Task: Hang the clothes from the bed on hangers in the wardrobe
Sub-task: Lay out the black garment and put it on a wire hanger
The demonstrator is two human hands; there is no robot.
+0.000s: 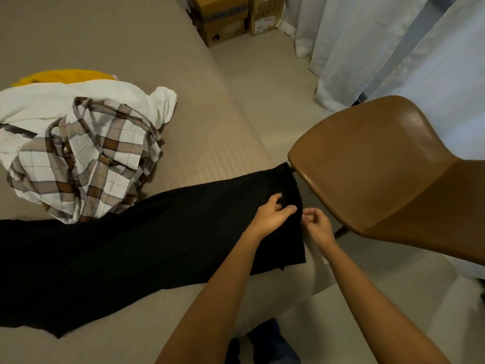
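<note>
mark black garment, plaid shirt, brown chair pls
black garment (131, 245), head view, middle of the spread cloth
plaid shirt (89, 158), head view, crumpled centre
brown chair (367, 164), head view, seat surface

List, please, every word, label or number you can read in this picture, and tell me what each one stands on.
No text here can be read for certain.
Cardboard boxes: printed labels and marks, too small and blurred to read.
Black strip on the white garment: no lettering can be made out.
Black garment, checked shirt, chair: no writing shows.
</note>
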